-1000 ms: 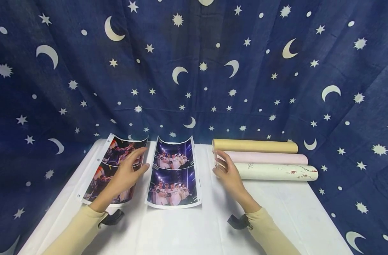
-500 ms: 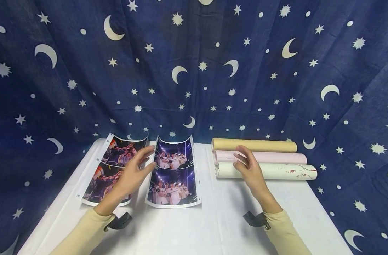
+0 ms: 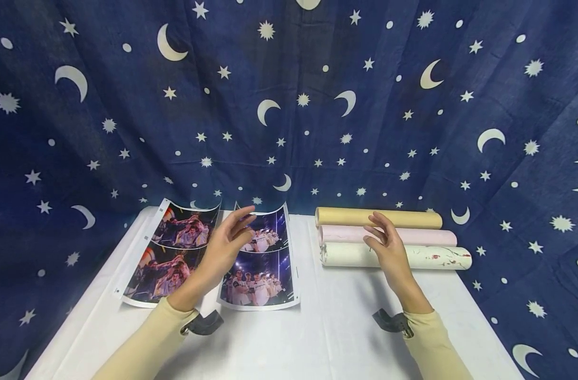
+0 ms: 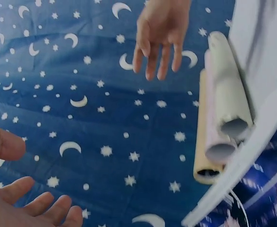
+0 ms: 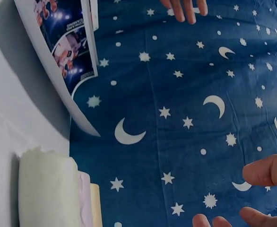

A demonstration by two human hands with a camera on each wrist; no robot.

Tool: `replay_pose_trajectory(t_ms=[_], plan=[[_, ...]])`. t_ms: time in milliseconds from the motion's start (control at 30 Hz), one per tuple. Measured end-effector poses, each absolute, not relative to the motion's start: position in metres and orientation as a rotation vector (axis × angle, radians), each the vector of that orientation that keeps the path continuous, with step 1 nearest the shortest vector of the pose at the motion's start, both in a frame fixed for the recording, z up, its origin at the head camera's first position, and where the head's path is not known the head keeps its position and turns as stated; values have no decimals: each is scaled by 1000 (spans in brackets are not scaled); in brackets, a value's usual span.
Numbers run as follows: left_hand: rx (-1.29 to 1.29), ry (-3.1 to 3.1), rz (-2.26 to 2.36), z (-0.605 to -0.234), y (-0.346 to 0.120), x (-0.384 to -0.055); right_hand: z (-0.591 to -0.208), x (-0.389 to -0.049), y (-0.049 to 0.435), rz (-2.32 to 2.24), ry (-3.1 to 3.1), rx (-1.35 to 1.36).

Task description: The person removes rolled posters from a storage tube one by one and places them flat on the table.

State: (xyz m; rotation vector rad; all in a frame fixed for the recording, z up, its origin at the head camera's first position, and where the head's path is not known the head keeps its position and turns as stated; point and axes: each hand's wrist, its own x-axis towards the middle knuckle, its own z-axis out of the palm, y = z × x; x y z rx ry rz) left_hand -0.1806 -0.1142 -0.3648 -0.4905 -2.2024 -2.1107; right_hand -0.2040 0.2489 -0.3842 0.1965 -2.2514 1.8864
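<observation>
My left hand (image 3: 222, 250) hovers over the inner edges of two curled photo sheets, its fingers loosely bent and holding nothing. The left sheet (image 3: 163, 272) carries two prints of a dark, orange-lit scene. On the right sheet (image 3: 260, 277) are two prints of a group in white shirts; the hand hides part of its upper left. Over the paper rolls is my right hand (image 3: 393, 253), also empty, with relaxed fingers. A yellow roll (image 3: 338, 216), a pink roll (image 3: 426, 236) and a white roll (image 3: 431, 257) with red floral marks lie side by side.
All the sheets and rolls rest on a white-covered table (image 3: 270, 348). Behind it hangs a dark blue curtain (image 3: 298, 68) with moons and stars. Each wrist wears a dark strap mount, such as the left mount (image 3: 205, 323).
My left hand has moved right, from the left photo sheet towards the right one. My right hand has moved right along the rolls from their left ends. Sheets and rolls stay put.
</observation>
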Motion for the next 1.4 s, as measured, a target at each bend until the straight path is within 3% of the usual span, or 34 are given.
replay_pose_trajectory(t_ms=[400,1033,1400], plan=[[-447,-1873,-2519,-360,-65,-215,-384,-223,271,1726,-2383,104],[-120,-2041,-2511,-389,1,-292,-397,-268,302,1439,-2687,13],[93,-2058,-2529,-418,18,-318,-405,-290,306,1332,-2788,-29]])
